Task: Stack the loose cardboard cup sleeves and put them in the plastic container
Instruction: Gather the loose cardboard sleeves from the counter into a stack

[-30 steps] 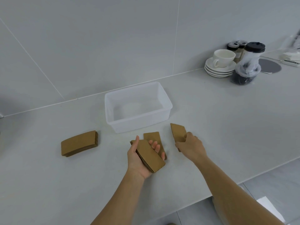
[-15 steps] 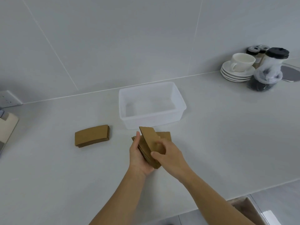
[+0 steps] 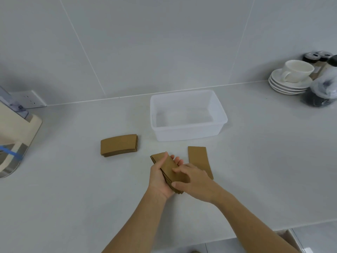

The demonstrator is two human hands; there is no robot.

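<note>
Head view. The left hand (image 3: 160,178), palm up, cradles a stack of sleeves (image 3: 170,168) in a closed grip above the desk (image 3: 264,161) near its front edge. The right hand (image 3: 196,181) rests fingers and thumb on the stack's top and near end. One loose sleeve (image 3: 198,158) lies flat just beside it, partly hidden. A second stack (image 3: 118,145) lies left. The plastic container (image 3: 187,131) stands empty behind, near the desk's back edge.
</note>
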